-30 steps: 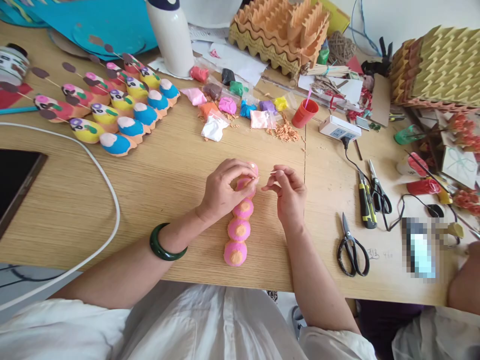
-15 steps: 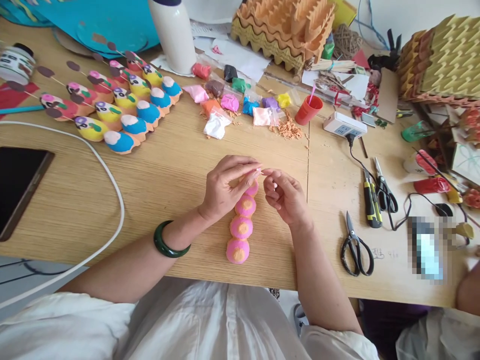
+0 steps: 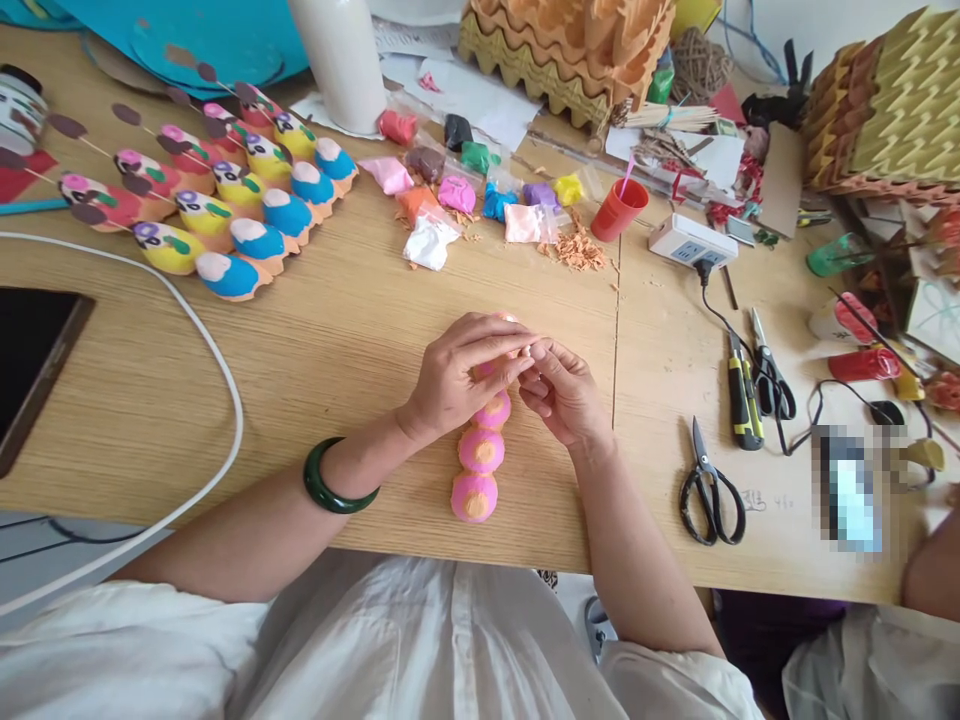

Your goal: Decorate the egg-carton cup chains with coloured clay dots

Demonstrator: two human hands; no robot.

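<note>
Both my hands meet above the far end of a pink-painted egg-carton strip point(image 3: 481, 452) that lies on the table, its domes topped with bare orange patches. Between the fingertips is a tiny white piece of what looks like modelling clay point(image 3: 527, 351). My left hand point(image 3: 457, 372), with a dark green bangle point(image 3: 322, 480) on the wrist, pinches it from the left with fingers fairly straight. From the right, my right hand point(image 3: 566, 395) pinches at the same spot, its other fingers curled. The hands cover part of the strip's far domes.
Coloured clay packets point(image 3: 431, 243) lie beyond my hands, beside orange shavings point(image 3: 577, 250) and a red cup point(image 3: 619, 210). A decorated egg tray point(image 3: 259, 270) stands left. Scissors point(image 3: 705, 490), a yellow-black cutter point(image 3: 742, 395) and a power strip point(image 3: 691, 243) are right. Another person's arm point(image 3: 930, 570) shows at the right edge.
My right hand has moved left, bringing its fingertips against those of my left hand. The left hand has shifted slightly right. The view has tilted a little; the strip stays on the table.
</note>
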